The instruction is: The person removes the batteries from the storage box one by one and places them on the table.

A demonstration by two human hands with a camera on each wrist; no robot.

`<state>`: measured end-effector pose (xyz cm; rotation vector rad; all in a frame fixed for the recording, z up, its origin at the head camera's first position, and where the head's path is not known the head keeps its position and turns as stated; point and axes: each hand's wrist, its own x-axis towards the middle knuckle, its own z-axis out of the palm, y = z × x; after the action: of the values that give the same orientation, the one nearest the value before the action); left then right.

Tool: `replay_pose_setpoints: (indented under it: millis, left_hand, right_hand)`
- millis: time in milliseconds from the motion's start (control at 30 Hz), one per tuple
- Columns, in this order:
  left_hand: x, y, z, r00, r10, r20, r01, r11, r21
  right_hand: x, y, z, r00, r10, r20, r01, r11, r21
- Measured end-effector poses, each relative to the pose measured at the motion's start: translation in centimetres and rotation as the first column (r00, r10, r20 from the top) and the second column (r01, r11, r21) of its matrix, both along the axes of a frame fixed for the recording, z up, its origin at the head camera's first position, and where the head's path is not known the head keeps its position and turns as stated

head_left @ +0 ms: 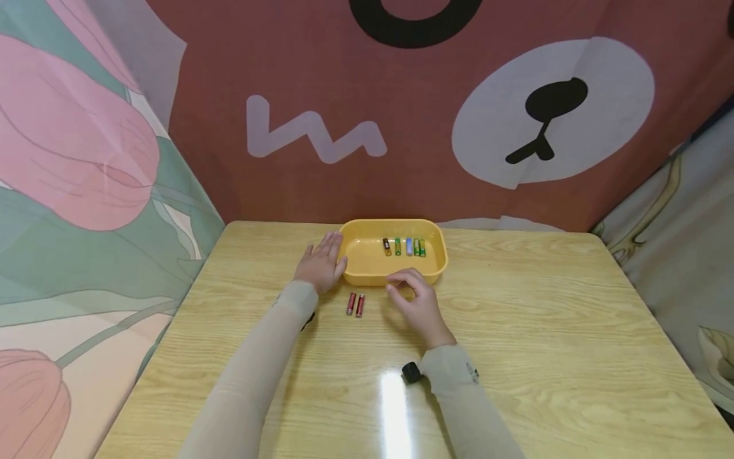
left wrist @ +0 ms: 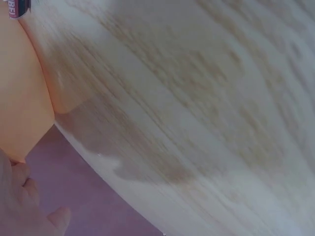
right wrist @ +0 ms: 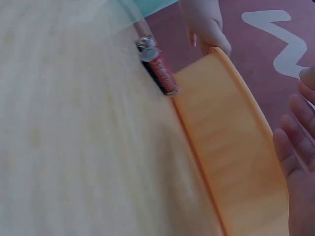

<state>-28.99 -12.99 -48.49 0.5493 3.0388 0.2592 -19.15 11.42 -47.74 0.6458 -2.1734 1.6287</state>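
Observation:
A yellow plastic tray (head_left: 393,279) stands at the far side of the table. Inside it lie several small batteries: a dark-and-orange battery (head_left: 387,247), a blue battery (head_left: 409,247) and some green batteries (head_left: 420,247). Two red batteries (right wrist: 160,73) lie side by side on the wood, just in front of the tray. My left hand (head_left: 322,262) rests against the tray's left end, its fingers straight. Over the front rim is my right hand (head_left: 417,306), fingers loosely bent and holding nothing. In the left wrist view, only part of the left hand (left wrist: 27,206) shows.
The wooden table (head_left: 545,331) reaches back to a brown cloth (head_left: 401,185) with a bear print. A flowered cloth (head_left: 86,159) hangs on the left, and another patterned cloth (head_left: 671,236) on the right.

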Motion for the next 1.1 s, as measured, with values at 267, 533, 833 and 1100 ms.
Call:
replay_pose_setpoints:
  millis: [267, 533, 833, 1100]
  left_hand:
    - [-0.4, 0.2, 0.1, 1.000, 0.001, 0.004, -0.001, 1.000, -0.029]
    - [-0.5, -0.6, 0.1, 1.000, 0.012, -0.011, -0.013, 0.999, -0.042]
    - [-0.6, -0.6, 0.1, 1.000, 0.000, -0.013, 0.000, 1.000, -0.024]
    - [-0.2, -0.3, -0.1, 1.000, -0.012, -0.008, 0.011, 1.000, -0.026]
  right_hand:
    - [-3.2, 1.2, -1.7, 0.998, -0.056, -0.024, 0.058, 0.997, 0.048]
    - [-4.9, 1.2, 0.1, 0.993, -0.096, 0.075, 0.085, 0.987, 0.136]
    - [-6.7, 1.5, 0.9, 0.982, -0.087, 0.168, 0.057, 0.983, 0.172]
    - [-7.7, 1.6, 0.3, 0.976, -0.091, 0.195, 0.039, 0.965, 0.258]
